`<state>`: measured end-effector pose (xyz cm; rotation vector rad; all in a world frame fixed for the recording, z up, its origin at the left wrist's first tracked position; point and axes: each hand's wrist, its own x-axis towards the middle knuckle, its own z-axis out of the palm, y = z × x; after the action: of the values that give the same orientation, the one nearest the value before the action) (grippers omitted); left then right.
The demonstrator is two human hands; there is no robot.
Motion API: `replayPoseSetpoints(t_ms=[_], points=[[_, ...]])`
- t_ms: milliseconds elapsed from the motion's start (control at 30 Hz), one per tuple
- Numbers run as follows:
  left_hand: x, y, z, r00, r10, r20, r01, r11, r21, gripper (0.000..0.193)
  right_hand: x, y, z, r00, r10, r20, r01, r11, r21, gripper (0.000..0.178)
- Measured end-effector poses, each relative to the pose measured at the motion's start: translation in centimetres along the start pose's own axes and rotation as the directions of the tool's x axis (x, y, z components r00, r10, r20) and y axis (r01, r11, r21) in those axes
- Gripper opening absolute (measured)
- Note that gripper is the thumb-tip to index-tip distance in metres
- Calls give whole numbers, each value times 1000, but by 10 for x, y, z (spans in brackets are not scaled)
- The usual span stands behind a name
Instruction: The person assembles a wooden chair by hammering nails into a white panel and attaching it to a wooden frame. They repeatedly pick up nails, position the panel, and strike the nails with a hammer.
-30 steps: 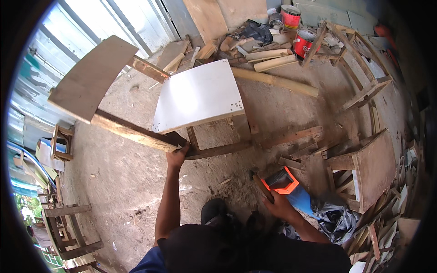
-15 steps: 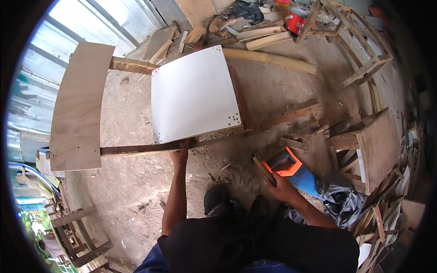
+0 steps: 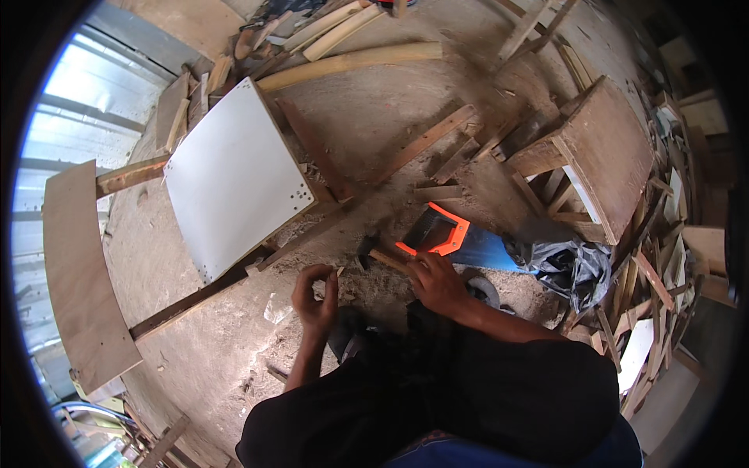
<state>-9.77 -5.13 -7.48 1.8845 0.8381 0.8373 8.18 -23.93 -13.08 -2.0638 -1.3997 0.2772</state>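
My right hand [image 3: 438,285] grips the wooden handle of a hammer [image 3: 393,262], whose dark head points left toward my other hand. My left hand [image 3: 314,303] is raised beside it with thumb and fingers curled into a ring; anything small between them is too fine to make out. Ahead and to the left, a white square panel [image 3: 238,175] with dark dots at its corners lies on a wooden frame [image 3: 195,300]. A plain plywood board [image 3: 82,273] crosses the frame's left end. Just beyond my right hand lies a handsaw [image 3: 484,251] with an orange handle and blue blade.
A wooden box-like piece [image 3: 605,156] stands at the right, with a crumpled black plastic bag [image 3: 573,269] before it. Scrap wood [image 3: 655,292] is heaped along the right edge. Long timber pieces [image 3: 351,66] lie at the back, and corrugated metal sheeting [image 3: 94,86] rises at the left.
My left hand has come away from the frame's edge beside the white panel and drawn nearer the hammer. The hammer stays in my right hand. The view has turned, shifting the scene leftward.
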Motion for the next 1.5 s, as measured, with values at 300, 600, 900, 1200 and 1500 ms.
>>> replayPoseSetpoints(t_ms=[300, 600, 900, 1200, 1500], points=[[154, 95, -17, 763, 521, 384, -610, 776, 159, 19, 18, 27, -73, 930, 365, 49, -362, 880, 308, 19], [176, 73, 16, 482, 291, 827, -795, 543, 272, 17, -90, 39, -153, 646, 721, -250, -712, 687, 144, 24], [178, 55, 18, 600, 344, 723, -742, 577, 341, 6, 2, 38, -145, 894, 447, 30, -440, 864, 246, 16], [178, 56, 14, 665, 356, 657, -678, 656, 331, 15, 109, 60, -105, 981, 55, 188, -70, 995, 75, 21], [255, 31, -7, 939, 300, 168, -341, 753, 563, 41, 272, 80, -110, 976, 203, 80, -216, 951, 222, 30]])
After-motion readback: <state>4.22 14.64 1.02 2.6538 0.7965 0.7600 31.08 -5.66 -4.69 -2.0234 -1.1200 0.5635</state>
